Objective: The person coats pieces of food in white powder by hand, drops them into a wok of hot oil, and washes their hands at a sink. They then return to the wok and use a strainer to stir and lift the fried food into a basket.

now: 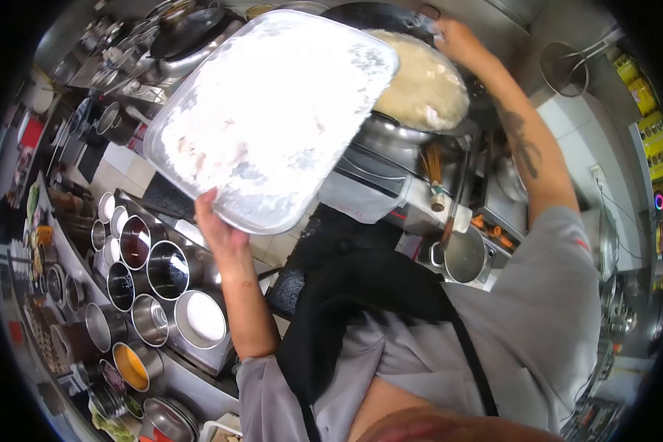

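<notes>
My left hand [225,234] is closed on the near edge of a large tray [151,144], which is tilted. White powder [272,88] covers most of its inside, with some pale pinkish pieces among it. The tray's far right corner overlaps a big dark wok [350,13]. In the wok is pale, foamy, bubbling liquid [416,77]. My right hand [457,40] is over the wok's far right side, close to its loop handle [429,11]. Its fingers are drawn together, and whatever lies between them is too small to make out.
Several metal pots of sauces and powders [168,269] stand on the left counter. A bamboo brush [434,177] and a pot [466,255] are below the wok. A wire strainer [565,68] hangs at the right. A black mat [331,239] lies on the tiled floor.
</notes>
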A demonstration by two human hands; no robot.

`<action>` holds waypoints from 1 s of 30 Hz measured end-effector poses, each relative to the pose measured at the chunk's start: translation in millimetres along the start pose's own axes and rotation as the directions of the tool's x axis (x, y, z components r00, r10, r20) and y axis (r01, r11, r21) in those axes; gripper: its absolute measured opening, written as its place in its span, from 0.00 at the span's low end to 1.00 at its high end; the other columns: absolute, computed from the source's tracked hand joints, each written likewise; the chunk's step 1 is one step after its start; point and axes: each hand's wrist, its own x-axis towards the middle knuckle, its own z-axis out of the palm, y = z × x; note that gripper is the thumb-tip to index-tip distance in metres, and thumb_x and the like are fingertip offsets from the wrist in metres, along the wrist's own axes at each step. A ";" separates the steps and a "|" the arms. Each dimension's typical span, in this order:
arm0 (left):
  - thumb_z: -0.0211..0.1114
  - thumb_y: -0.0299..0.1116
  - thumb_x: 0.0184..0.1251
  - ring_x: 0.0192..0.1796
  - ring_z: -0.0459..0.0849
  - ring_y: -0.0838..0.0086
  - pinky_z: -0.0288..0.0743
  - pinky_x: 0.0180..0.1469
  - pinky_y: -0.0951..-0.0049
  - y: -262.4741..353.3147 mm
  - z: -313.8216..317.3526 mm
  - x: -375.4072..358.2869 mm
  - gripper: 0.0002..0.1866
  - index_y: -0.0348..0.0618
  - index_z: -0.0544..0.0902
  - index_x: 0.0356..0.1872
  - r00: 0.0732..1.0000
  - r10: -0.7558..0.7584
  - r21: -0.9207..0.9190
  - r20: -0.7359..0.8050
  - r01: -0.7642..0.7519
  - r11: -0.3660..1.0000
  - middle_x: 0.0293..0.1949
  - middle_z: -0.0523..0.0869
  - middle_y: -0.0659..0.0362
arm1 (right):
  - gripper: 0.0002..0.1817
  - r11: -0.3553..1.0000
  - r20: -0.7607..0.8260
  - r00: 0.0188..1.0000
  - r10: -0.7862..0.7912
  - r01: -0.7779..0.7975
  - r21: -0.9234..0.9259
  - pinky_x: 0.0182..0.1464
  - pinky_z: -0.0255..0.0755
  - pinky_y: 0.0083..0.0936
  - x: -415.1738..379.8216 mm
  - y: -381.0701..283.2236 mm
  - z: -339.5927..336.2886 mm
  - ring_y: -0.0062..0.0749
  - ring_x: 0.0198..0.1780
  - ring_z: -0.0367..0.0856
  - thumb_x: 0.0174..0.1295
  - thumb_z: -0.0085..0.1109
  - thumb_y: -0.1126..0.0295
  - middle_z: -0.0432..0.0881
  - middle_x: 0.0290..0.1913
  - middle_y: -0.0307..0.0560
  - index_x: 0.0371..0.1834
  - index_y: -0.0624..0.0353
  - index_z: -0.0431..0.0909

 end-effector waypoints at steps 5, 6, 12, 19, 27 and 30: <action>0.54 0.31 0.57 0.57 0.77 0.59 0.72 0.59 0.60 -1.5 -9.2 13.0 0.27 0.36 0.68 0.61 0.999 0.030 0.057 -0.016 -0.029 0.998 0.55 0.77 0.49 | 0.28 0.822 -0.031 0.900 -0.435 0.411 0.394 0.53 0.71 0.33 -6.6 -228.2 -45.4 0.42 0.45 0.77 0.52 0.63 0.73 0.78 0.44 0.50 0.60 0.52 0.73; 0.53 0.31 0.57 0.56 0.77 0.59 0.73 0.58 0.61 -27.4 -1.9 25.2 0.26 0.35 0.69 0.60 1.000 0.026 -0.039 0.000 -0.025 0.999 0.54 0.78 0.50 | 0.28 0.873 0.140 0.880 -0.454 0.408 0.266 0.55 0.70 0.33 -16.5 -257.8 -54.7 0.43 0.48 0.77 0.52 0.63 0.73 0.78 0.45 0.52 0.60 0.54 0.73; 0.51 0.26 0.56 0.55 0.77 0.59 0.75 0.56 0.62 -13.6 2.9 9.5 0.27 0.34 0.66 0.61 0.999 0.035 -0.038 0.030 -0.034 0.999 0.54 0.75 0.49 | 0.21 0.890 0.165 0.897 -0.411 0.356 0.283 0.57 0.71 0.34 22.6 -281.0 -29.8 0.50 0.52 0.77 0.50 0.60 0.74 0.78 0.49 0.60 0.50 0.68 0.74; 0.52 0.27 0.57 0.52 0.80 0.60 0.78 0.53 0.61 -25.6 14.2 9.0 0.24 0.31 0.69 0.57 0.996 0.063 -0.001 0.057 -0.063 0.998 0.51 0.78 0.49 | 0.26 0.899 0.287 0.871 -0.399 0.310 0.310 0.51 0.73 0.32 53.1 -256.3 -20.5 0.48 0.44 0.80 0.49 0.63 0.72 0.80 0.39 0.59 0.54 0.64 0.72; 0.52 0.27 0.56 0.54 0.79 0.58 0.76 0.56 0.60 -26.0 8.7 10.0 0.25 0.30 0.68 0.58 0.998 0.001 -0.031 0.061 0.001 1.000 0.52 0.78 0.47 | 0.34 0.947 0.547 0.819 -0.173 -0.013 0.320 0.22 0.70 0.27 66.5 -255.2 -27.1 0.32 0.24 0.77 0.50 0.63 0.73 0.80 0.37 0.55 0.64 0.58 0.64; 0.52 0.28 0.57 0.54 0.79 0.59 0.75 0.56 0.61 -27.3 8.1 11.3 0.26 0.30 0.67 0.59 0.997 -0.012 -0.018 0.080 0.013 1.000 0.52 0.77 0.47 | 0.33 0.951 0.563 0.817 -0.125 -0.063 0.302 0.21 0.70 0.27 59.5 -255.8 -22.4 0.33 0.20 0.76 0.50 0.62 0.73 0.81 0.34 0.53 0.63 0.59 0.64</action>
